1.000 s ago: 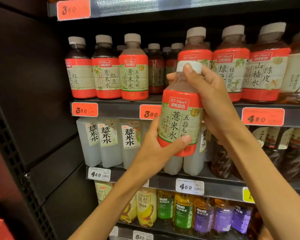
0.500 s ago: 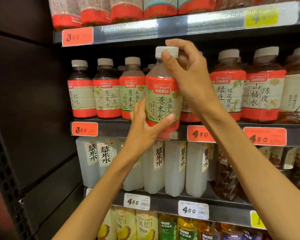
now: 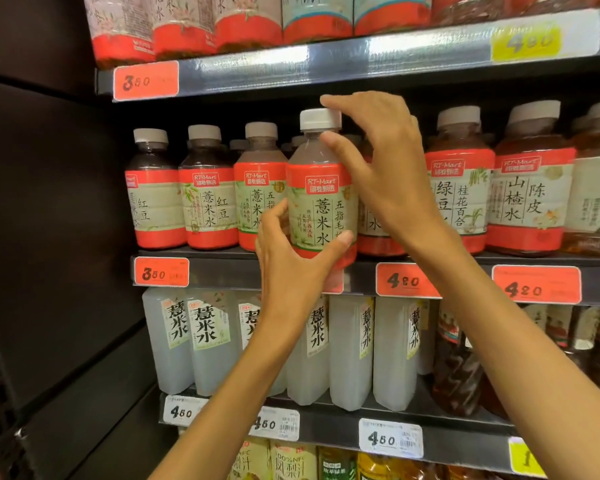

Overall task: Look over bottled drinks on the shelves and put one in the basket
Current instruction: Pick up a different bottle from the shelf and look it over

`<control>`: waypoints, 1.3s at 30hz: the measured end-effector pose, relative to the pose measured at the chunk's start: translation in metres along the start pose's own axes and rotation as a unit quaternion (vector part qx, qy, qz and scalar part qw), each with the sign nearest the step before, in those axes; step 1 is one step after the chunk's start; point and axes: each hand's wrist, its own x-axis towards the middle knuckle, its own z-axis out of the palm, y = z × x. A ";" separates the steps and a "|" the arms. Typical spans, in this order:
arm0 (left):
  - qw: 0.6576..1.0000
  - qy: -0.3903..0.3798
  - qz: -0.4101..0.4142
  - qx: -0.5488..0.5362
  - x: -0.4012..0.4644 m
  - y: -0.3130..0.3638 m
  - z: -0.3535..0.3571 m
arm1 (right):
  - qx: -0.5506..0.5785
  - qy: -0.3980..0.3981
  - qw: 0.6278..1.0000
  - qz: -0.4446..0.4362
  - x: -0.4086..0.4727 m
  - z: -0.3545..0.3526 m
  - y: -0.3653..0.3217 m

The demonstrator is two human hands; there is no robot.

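Bottle (image 3: 321, 202) with red-and-cream label, pale cloudy liquid and white cap (image 3: 320, 118), held upright at the front edge of the middle shelf (image 3: 243, 271), base roughly level with the shelf lip; can't tell if it rests on the shelf.

Shelving: dark side panel (image 3: 49, 202) on the left. Top shelf (image 3: 326, 60) carries red-bottomed bottles, only lower parts in view. Middle shelf has a row of same-brand bottles: two dark ones (image 3: 184, 202) far left, one pale one (image 3: 257, 188) just left of the held bottle, darker amber ones (image 3: 530, 188) to the right. Lower shelf (image 3: 326, 427) holds tall whitish square bottles (image 3: 350, 351), dark bottles further right. Bottom row of green, yellow and juice bottles is partly cut off.

Left hand (image 3: 291, 261) grips the bottle low down, thumb across the bottom front of the label, fingers curled round the left side.
Right hand (image 3: 381, 174) at the top: thumb on the neck just under the cap, index finger arched over the cap, pinching it.

Price tags: red "3.50" (image 3: 161, 271) left of the bottle, red "4.20" (image 3: 404, 280) to the right, white "4.50" tags (image 3: 390, 438) on the lower shelf.
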 end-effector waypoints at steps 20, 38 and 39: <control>0.951 0.095 0.123 0.267 0.013 -0.005 0.016 | -0.165 -0.072 0.983 -0.039 -0.010 0.008 0.029; 0.958 0.041 0.117 0.260 0.011 -0.014 0.010 | -0.288 -0.012 0.955 0.062 -0.019 -0.015 0.044; 0.958 0.040 0.116 0.259 0.011 -0.014 0.010 | -0.285 -0.007 0.956 0.061 -0.019 -0.015 0.045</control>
